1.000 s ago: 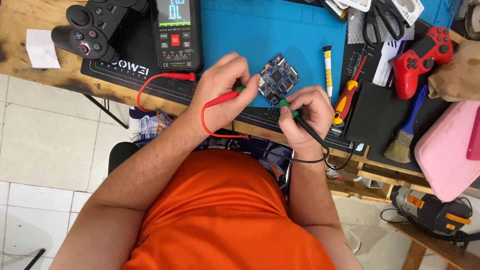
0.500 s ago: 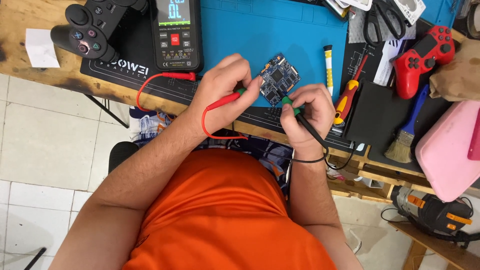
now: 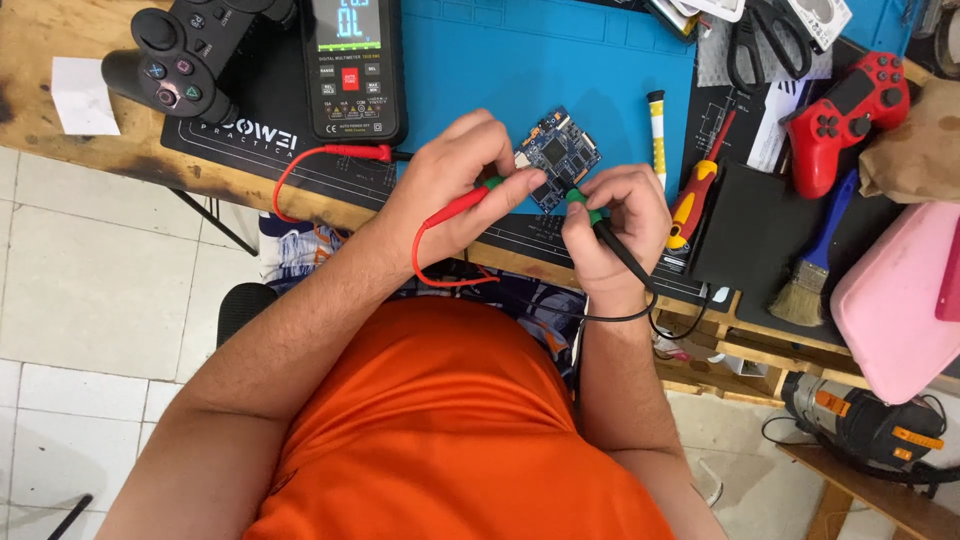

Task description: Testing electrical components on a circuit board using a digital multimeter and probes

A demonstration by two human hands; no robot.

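Near the worktop's front edge, the left hand (image 3: 455,185) pinches a red probe (image 3: 462,203) and the right hand (image 3: 612,222) a black probe (image 3: 612,240) against the small circuit board (image 3: 558,158), probably light, rigid, fragile, best held by its edges.

Head camera looks steeply down, close over workbench (image 3: 60,150)
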